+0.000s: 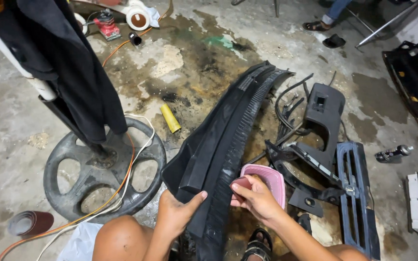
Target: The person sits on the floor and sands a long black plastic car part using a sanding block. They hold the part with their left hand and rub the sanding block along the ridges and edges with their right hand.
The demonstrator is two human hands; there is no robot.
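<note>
At lower centre, the left hand (176, 212) grips the long black car trim panel (223, 145); the right hand (255, 197) pinches a reddish sandpaper piece (242, 182) beside a pink bowl (268, 180).

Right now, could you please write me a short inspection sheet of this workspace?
Surface: concrete floor, stained dark and wet in patches.
Job's things: long black plastic trim panel, curved, ribbed along one edge; small reddish piece of sandpaper; pink tub beside the panel.
Clutter: black wheel-shaped stand base, yellow tube, sandpaper roll, spray can, other dark car trim parts.
Hands: left hand grips the panel's lower end; right hand presses the sandpaper to its ribbed edge.
Cables: orange and white cords cross the stand base.
Surroundings: another person's sandalled foot at the top; hanging dark cloth.
</note>
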